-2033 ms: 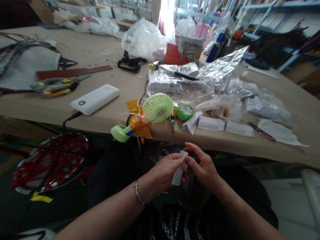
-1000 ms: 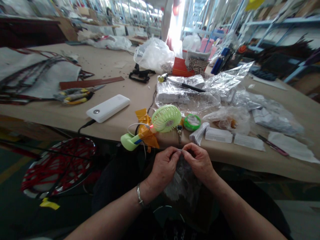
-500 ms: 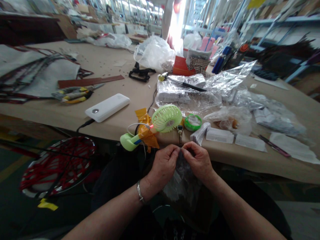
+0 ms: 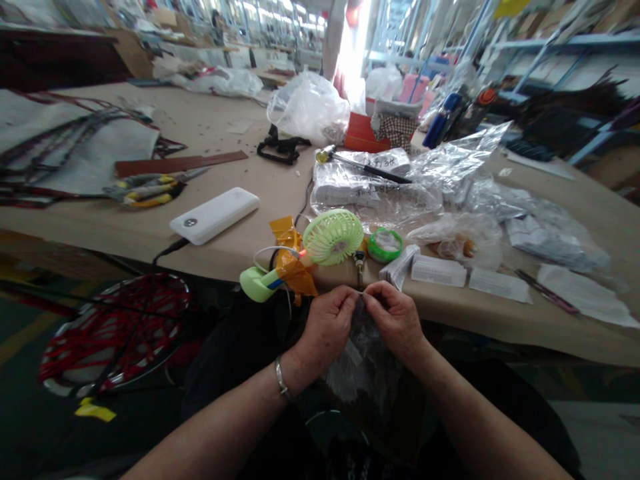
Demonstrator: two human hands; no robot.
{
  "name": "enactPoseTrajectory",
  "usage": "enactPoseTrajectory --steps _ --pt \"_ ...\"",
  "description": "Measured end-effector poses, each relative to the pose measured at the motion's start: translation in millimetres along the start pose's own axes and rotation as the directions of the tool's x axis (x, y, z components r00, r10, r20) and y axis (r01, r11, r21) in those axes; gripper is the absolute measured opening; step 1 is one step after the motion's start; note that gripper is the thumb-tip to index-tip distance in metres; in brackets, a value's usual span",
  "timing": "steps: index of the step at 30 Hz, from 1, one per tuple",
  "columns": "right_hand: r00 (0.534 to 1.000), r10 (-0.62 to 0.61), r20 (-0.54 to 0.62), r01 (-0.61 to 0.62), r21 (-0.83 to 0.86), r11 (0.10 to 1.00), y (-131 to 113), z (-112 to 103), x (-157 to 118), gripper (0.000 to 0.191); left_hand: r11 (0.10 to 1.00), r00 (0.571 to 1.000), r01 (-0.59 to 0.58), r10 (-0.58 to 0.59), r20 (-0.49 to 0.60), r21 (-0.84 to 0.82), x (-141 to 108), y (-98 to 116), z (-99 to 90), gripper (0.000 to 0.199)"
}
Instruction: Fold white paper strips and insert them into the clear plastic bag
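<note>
My left hand (image 4: pixel 330 323) and my right hand (image 4: pixel 395 317) meet fingertip to fingertip just off the table's front edge. Both are closed in a pinch on the top of a thin, clear plastic bag (image 4: pixel 367 360), which hangs down over my dark lap. Right behind the fingertips a small metal fitting (image 4: pixel 360 267) stands at the table edge. A light green fan (image 4: pixel 333 237), bound with orange tape (image 4: pixel 295 267), is behind my left hand. To its right is a round green tub (image 4: pixel 385 245) with something white inside.
White label stacks (image 4: pixel 439 271) and a dark cutter (image 4: pixel 547 292) lie along the right front edge. Plastic-wrapped bundles (image 4: pixel 370 190) are behind the fan. A white power bank (image 4: pixel 215 215) and pliers (image 4: pixel 155 190) lie left. A red-strapped round frame (image 4: pixel 115 333) stands below.
The pinched fingers have risen very slightly. Otherwise the hands, the bag and the table items look nearly the same.
</note>
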State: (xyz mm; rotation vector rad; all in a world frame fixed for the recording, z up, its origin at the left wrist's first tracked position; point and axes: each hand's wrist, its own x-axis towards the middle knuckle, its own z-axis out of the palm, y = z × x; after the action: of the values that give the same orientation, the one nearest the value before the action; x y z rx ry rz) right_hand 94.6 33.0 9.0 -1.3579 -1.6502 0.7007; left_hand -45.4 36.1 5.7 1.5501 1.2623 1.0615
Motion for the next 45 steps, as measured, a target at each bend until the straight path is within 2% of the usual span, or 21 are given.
enactPoseTrajectory --steps 5,9,11,13,17,20,23,27,31,33,34,35,37,39,40,42,45 --pt "1.000 0.020 0.020 -0.021 0.043 0.999 -0.8 -1.0 -4.2 0.013 1.000 1.000 0.015 -0.014 0.025 -0.011 -4.7 6.0 -2.1 0.020" --pt "0.997 0.027 0.071 -0.032 0.066 0.997 -2.6 -10.5 -19.3 0.013 0.997 0.995 0.075 -0.073 0.065 -0.027 -14.0 8.4 -5.6 0.021" --pt "0.998 -0.016 0.068 0.016 0.001 1.000 -2.9 -21.3 -27.1 0.011 0.993 0.991 0.115 -0.112 0.074 -0.037 -18.4 5.1 -6.3 0.022" --pt "0.993 -0.111 0.046 0.115 -0.110 0.987 -1.2 -34.8 -31.2 0.006 0.988 0.986 0.151 -0.147 0.081 -0.040 -21.3 -1.8 -5.9 0.023" --pt "0.943 -0.331 -0.022 0.295 -0.406 0.865 11.6 -56.7 -24.5 0.012 0.984 0.981 0.178 -0.175 0.086 -0.021 -21.8 -22.3 -3.5 0.020" --pt "0.925 -0.379 0.013 0.302 -0.629 0.717 24.4 -59.8 -14.7 0.028 0.977 0.976 0.202 -0.206 0.076 0.063 -20.8 -35.4 -2.0 0.025" --pt "0.918 -0.391 0.058 0.310 -0.721 0.620 32.2 -55.7 -9.7 0.029 0.966 0.966 0.216 -0.233 0.115 0.142 -23.0 -41.7 -0.5 0.025" --pt "0.890 -0.455 0.026 0.346 -0.689 0.637 34.6 -55.4 -8.0 0.015 0.970 0.959 0.212 -0.229 0.168 0.115 -27.4 -40.0 5.1 0.021" --pt "0.874 -0.485 -0.025 0.381 -0.583 0.718 34.0 -61.5 -11.3 0.009 0.957 0.941 0.279 -0.255 0.224 -0.081 -26.8 -25.4 16.4 0.016" --pt "0.864 -0.502 -0.034 0.414 -0.519 0.748 31.4 -62.4 -19.0 0.010 0.890 0.903 0.388 -0.315 0.294 -0.239 -25.0 -12.4 23.0 0.017" --pt "0.858 -0.513 -0.021 0.439 -0.490 0.753 29.0 -61.9 -24.6 0.011 0.820 0.869 0.466 -0.355 0.344 -0.331 -23.9 -5.2 26.4 0.018" --pt "0.849 -0.528 0.003 0.469 -0.463 0.752 25.9 -60.7 -31.2 0.012 0.724 0.832 0.541 -0.383 0.402 -0.428 -22.7 1.9 29.7 0.020" --pt "0.831 -0.552 0.071 0.528 -0.417 0.740 18.4 -57.5 -45.4 0.013 0.510 0.770 0.635 -0.353 0.531 -0.581 -19.9 13.9 36.2 0.025" --pt "0.816 -0.563 0.131 0.565 -0.381 0.732 11.9 -55.4 -57.0 0.014 0.363 0.753 0.657 -0.335 0.566 -0.661 -17.2 21.2 42.3 0.021" --pt "0.813 -0.563 0.150 0.575 -0.368 0.731 10.1 -55.5 -60.3 0.015 0.327 0.753 0.655 -0.349 0.558 -0.681 -16.0 23.0 44.8 0.017" --pt "0.822 -0.546 0.161 0.563 -0.371 0.738 10.4 -59.2 -60.0 0.018 0.314 0.748 0.654 -0.405 0.526 -0.688 -14.7 24.2 48.5 0.010" --pt "0.888 -0.454 0.077 0.424 -0.518 0.742 19.3 -70.8 -44.0 0.027 0.357 0.711 0.695 -0.473 0.521 -0.624 -15.1 23.3 50.2 0.007"
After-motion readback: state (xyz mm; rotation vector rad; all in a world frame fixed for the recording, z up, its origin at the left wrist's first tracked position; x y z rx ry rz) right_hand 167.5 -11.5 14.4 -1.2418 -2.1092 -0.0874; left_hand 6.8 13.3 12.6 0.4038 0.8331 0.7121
